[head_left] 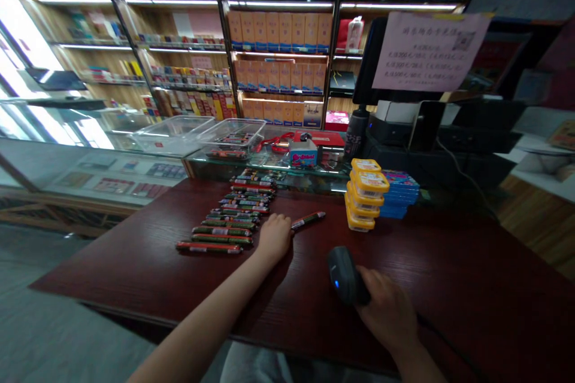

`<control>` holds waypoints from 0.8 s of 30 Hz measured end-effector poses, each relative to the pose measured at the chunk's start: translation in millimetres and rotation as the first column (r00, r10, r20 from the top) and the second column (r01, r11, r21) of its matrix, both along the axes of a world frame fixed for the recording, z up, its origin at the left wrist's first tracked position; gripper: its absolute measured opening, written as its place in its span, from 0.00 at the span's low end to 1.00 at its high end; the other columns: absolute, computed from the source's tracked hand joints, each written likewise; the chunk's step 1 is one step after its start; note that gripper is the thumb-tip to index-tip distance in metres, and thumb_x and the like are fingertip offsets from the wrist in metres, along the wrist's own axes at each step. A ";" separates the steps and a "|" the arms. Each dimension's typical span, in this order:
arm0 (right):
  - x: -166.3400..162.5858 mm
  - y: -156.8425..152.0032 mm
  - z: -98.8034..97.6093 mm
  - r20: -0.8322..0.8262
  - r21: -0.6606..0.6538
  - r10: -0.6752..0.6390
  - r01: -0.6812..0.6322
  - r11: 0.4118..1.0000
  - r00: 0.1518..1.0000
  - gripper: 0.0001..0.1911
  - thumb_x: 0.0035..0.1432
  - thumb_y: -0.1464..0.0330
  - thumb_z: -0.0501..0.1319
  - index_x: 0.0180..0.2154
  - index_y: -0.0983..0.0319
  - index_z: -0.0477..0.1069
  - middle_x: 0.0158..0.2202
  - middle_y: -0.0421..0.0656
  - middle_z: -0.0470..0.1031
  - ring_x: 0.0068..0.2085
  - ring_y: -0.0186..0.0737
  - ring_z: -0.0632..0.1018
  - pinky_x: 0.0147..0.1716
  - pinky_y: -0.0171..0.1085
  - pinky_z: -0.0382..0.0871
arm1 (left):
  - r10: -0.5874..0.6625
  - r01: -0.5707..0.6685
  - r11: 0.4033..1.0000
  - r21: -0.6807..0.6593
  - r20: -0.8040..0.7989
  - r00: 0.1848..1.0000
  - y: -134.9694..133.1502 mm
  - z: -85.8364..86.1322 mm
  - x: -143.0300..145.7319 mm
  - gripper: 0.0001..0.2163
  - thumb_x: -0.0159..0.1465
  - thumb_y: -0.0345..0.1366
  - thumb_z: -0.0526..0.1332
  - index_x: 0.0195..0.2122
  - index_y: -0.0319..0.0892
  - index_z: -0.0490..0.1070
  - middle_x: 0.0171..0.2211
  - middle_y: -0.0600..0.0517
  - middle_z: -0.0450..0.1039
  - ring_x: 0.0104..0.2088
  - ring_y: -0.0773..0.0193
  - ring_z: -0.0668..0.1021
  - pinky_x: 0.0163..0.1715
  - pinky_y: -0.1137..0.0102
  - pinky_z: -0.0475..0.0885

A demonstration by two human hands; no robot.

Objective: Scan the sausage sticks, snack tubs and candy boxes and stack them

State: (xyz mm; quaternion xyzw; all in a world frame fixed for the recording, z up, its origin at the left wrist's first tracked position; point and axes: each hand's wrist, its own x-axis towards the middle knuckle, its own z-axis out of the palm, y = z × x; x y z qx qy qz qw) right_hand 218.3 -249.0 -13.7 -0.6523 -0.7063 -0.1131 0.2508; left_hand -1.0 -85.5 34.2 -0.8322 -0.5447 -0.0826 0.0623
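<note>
My left hand (274, 236) rests on the dark red wooden counter (135, 269), fingers curled around the end of a thin stick-shaped packet (308, 219) with a red and green wrapper. To the left of that hand lies a row of several similar packets (227, 221), side by side. My right hand (389, 311) grips a black handheld barcode scanner (344, 275) with a blue light, its head pointing toward the packet. A cable runs off from the scanner to the right.
A stack of yellow-lidded tubs (365, 194) and blue packs (399, 194) stands at the counter's back. Behind are a glass display case (135, 173) carrying clear plastic trays (233, 134), a till monitor with a pink paper notice (429, 51), and lit shelves of boxed goods (278, 60).
</note>
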 end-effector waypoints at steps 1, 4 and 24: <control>-0.6 0.4 0.4 -0.006 0.003 0.001 -0.001 1.000 1.000 0.19 0.49 0.77 0.56 0.45 0.59 0.67 0.37 0.42 0.76 0.38 0.42 0.76 0.38 0.38 0.63 | -0.004 0.004 1.000 -0.003 -0.017 1.000 6.1 2.6 5.4 0.07 0.62 0.34 0.57 0.37 0.38 0.72 0.39 0.44 0.72 0.44 0.55 0.71 0.43 0.65 0.66; -1.2 1.6 2.2 -0.036 -0.009 0.002 -0.003 1.000 0.999 0.19 0.50 0.77 0.56 0.44 0.59 0.67 0.35 0.42 0.76 0.38 0.42 0.75 0.38 0.38 0.63 | -0.014 0.014 1.000 0.008 -0.033 0.999 28.3 8.8 24.7 0.08 0.63 0.33 0.55 0.39 0.38 0.72 0.39 0.43 0.73 0.44 0.55 0.71 0.41 0.65 0.67; 3.1 9.5 6.3 -0.107 -0.077 -0.013 0.005 0.997 0.994 0.16 0.51 0.76 0.55 0.43 0.58 0.70 0.37 0.42 0.77 0.37 0.40 0.76 0.37 0.37 0.64 | -0.110 0.119 0.993 -0.017 0.265 0.958 119.4 -20.7 94.3 0.19 0.62 0.24 0.50 0.53 0.39 0.68 0.45 0.42 0.69 0.47 0.59 0.72 0.50 0.66 0.66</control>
